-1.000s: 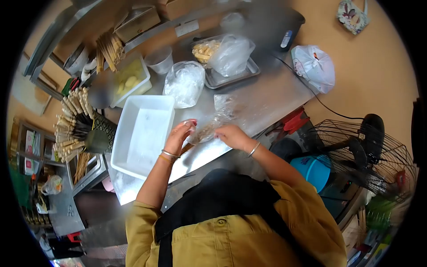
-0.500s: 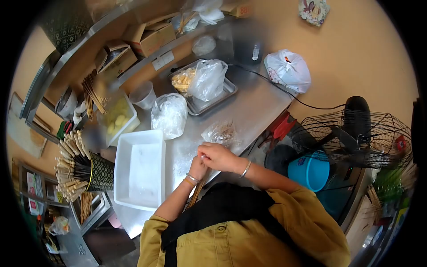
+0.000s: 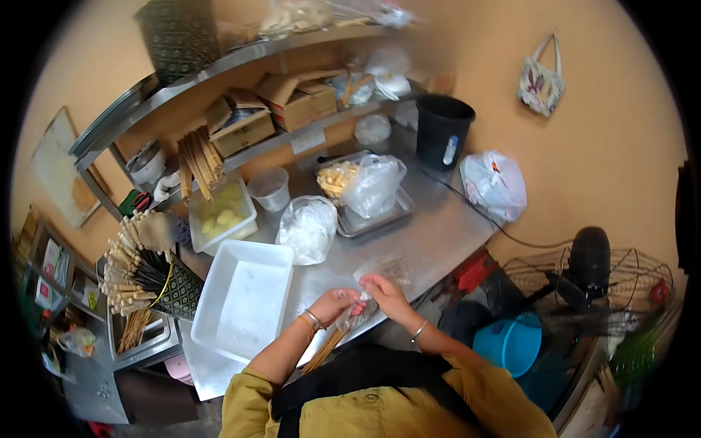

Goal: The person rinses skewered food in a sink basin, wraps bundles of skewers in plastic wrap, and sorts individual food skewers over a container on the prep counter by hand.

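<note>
Over the front edge of the metal table, my left hand (image 3: 335, 304) has its fingers drawn together in a pinch. Close by, my right hand (image 3: 387, 296) pinches a small whitish piece (image 3: 364, 296) between the two hands; its kind is too small to tell. Wooden sticks (image 3: 323, 352) with clear plastic around their upper part lie just below my left hand. A clear plastic bag (image 3: 391, 269) with brownish contents lies behind my right hand.
A white plastic tub (image 3: 243, 296) stands left of my hands, with a stuffed clear bag (image 3: 307, 230) behind it. Farther back are a metal tray (image 3: 400, 212), a tub of peeled potatoes (image 3: 225, 217) and a black bin (image 3: 444, 131). A fan (image 3: 584, 274) stands at right.
My hands were clasped together; now they are slightly apart with the whitish piece between the fingertips. The camera view has tilted up, showing more of the shelf and wall.
</note>
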Demonstrator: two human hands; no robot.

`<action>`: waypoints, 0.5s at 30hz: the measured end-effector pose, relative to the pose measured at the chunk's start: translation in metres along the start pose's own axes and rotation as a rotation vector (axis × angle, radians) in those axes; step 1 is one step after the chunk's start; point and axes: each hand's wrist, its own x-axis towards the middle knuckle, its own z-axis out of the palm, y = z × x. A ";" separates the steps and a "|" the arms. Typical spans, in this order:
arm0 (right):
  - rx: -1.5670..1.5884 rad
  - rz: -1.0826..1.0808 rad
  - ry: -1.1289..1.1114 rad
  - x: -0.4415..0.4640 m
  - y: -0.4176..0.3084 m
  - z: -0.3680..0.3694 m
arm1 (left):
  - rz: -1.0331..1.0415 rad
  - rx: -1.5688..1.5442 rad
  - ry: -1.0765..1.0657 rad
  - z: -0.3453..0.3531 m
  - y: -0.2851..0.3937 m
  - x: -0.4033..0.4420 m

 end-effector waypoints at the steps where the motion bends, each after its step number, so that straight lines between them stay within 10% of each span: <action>1: -0.064 0.046 -0.099 0.001 0.016 -0.004 | 0.058 0.193 -0.003 0.003 0.003 -0.002; 4: 0.243 0.271 -0.378 0.007 0.058 -0.002 | 0.746 1.290 -0.038 0.015 0.015 -0.006; 8: 0.399 0.408 -0.639 0.017 0.042 -0.019 | 0.976 1.553 0.111 0.031 0.025 -0.016; 10: 0.405 0.424 -0.645 0.016 0.019 -0.021 | 0.934 1.558 0.152 0.018 0.016 -0.012; 13: -0.548 -0.301 -0.330 0.010 -0.007 -0.017 | 0.762 1.752 0.268 0.016 0.014 -0.019; 15: -0.658 -0.345 -0.307 0.003 -0.002 -0.020 | 0.555 1.801 0.250 0.019 0.015 -0.021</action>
